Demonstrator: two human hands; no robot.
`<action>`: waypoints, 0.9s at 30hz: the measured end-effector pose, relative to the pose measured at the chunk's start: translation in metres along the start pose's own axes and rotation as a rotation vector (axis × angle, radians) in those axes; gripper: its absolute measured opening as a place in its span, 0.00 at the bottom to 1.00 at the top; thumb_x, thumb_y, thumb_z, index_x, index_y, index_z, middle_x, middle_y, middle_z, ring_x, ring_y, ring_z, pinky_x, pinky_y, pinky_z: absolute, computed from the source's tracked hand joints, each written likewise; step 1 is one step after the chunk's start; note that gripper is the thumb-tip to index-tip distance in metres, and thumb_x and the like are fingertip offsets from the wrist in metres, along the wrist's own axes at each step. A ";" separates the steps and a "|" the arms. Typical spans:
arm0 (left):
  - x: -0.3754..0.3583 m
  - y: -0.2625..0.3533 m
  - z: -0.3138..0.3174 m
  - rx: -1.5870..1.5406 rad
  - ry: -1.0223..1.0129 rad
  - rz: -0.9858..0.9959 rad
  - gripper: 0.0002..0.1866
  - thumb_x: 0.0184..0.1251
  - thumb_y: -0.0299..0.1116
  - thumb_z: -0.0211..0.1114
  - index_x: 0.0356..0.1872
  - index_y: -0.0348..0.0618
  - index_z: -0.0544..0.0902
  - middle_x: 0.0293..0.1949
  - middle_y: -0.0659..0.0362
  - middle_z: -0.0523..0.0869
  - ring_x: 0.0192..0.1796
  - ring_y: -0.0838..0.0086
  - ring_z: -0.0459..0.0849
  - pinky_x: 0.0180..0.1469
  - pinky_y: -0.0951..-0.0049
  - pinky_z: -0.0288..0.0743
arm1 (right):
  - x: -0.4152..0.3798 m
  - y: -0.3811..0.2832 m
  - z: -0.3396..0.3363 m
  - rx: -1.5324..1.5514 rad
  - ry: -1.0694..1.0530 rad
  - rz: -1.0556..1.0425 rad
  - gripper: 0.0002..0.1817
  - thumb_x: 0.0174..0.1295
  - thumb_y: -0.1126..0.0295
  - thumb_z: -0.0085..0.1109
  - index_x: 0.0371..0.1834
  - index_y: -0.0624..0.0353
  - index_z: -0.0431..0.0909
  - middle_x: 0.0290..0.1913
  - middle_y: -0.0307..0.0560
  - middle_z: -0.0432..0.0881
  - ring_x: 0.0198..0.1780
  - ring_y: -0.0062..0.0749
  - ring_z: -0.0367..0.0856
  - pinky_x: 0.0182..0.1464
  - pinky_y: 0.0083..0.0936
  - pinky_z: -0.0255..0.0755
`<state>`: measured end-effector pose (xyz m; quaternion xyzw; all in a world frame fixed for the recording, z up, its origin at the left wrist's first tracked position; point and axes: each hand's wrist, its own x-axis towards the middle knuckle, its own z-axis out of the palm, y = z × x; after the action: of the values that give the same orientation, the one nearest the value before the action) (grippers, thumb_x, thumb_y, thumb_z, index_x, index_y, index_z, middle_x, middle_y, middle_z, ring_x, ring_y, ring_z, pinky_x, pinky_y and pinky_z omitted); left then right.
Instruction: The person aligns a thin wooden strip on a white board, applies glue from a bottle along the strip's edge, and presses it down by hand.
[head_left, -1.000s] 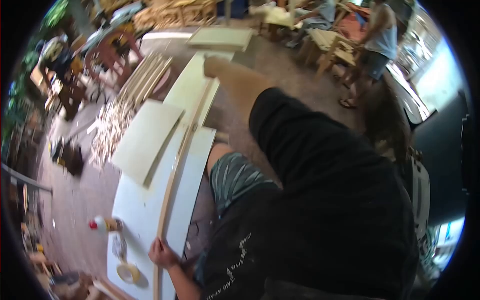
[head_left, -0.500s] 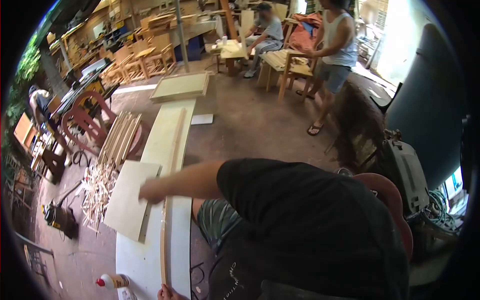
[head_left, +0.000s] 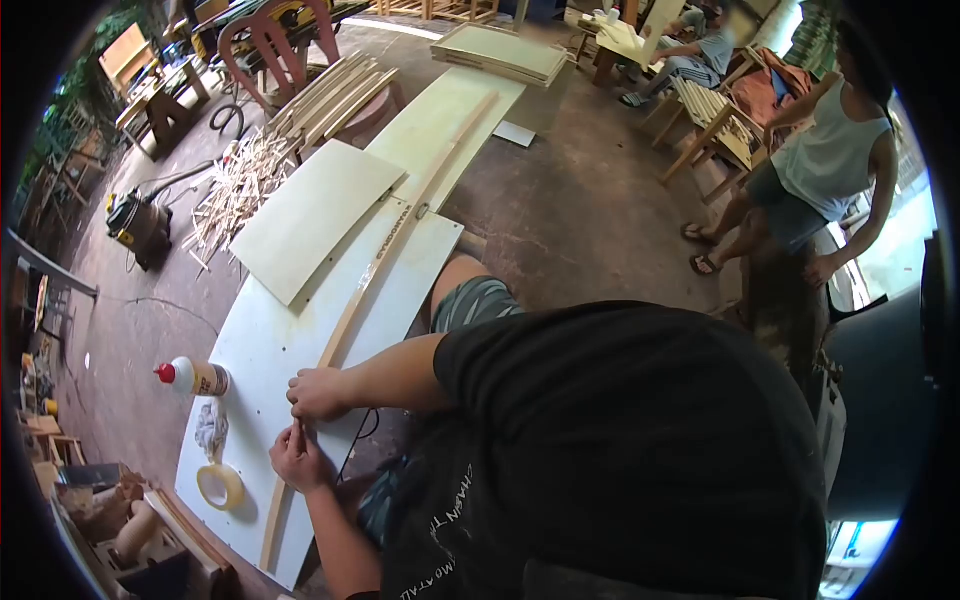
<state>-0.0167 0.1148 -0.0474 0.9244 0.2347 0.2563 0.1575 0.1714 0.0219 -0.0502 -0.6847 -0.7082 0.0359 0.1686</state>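
Observation:
A long, narrow wooden strip (head_left: 345, 330) runs lengthwise along the white board (head_left: 262, 345), with shiny clear tape and dark lettering on its upper part. My right hand (head_left: 320, 393) is closed over the strip, fingers curled down onto it. Just below, my left hand (head_left: 300, 460) pinches the strip, its fingertips close to my right hand. Whatever small thing may lie between the fingertips is hidden. A pale rectangular panel (head_left: 318, 220) rests on the board beyond the hands. To the left are a glue bottle with a red cap (head_left: 195, 377) and a roll of tape (head_left: 220, 487).
Stacked panels (head_left: 500, 52) stand at the board's far end. Wooden slats (head_left: 335, 95) lie on a reddish chair, beside a heap of offcuts (head_left: 240, 190). A shop vacuum (head_left: 138, 228) sits on the floor. One person (head_left: 825, 160) stands at right; others sit behind.
My right hand has come down from over the pale panel to the strip. My left hand now sits beside it on the strip. The view has turned; the standing person has shifted stance.

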 end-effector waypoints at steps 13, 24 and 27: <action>0.001 -0.002 -0.003 0.027 -0.034 0.003 0.13 0.71 0.38 0.73 0.54 0.61 0.96 0.44 0.60 0.91 0.48 0.60 0.85 0.54 0.57 0.78 | -0.008 -0.005 -0.010 0.014 0.077 0.028 0.08 0.61 0.60 0.65 0.40 0.42 0.91 0.43 0.35 0.86 0.55 0.35 0.83 0.57 0.40 0.73; 0.004 0.005 -0.004 0.139 -0.091 -0.040 0.12 0.76 0.43 0.70 0.55 0.63 0.95 0.51 0.64 0.89 0.56 0.61 0.82 0.65 0.54 0.72 | -0.009 -0.003 -0.008 -0.022 0.115 0.019 0.09 0.61 0.55 0.67 0.38 0.39 0.93 0.47 0.36 0.87 0.58 0.36 0.81 0.59 0.39 0.72; 0.005 0.004 -0.003 0.124 -0.082 -0.012 0.12 0.76 0.42 0.69 0.54 0.59 0.95 0.50 0.63 0.90 0.55 0.60 0.83 0.63 0.55 0.74 | -0.011 -0.004 -0.009 -0.017 0.189 0.020 0.08 0.62 0.57 0.65 0.38 0.41 0.92 0.46 0.37 0.86 0.57 0.36 0.81 0.59 0.39 0.73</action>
<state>-0.0130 0.1145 -0.0409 0.9406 0.2490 0.2021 0.1112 0.1705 0.0092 -0.0432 -0.6934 -0.6825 -0.0331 0.2287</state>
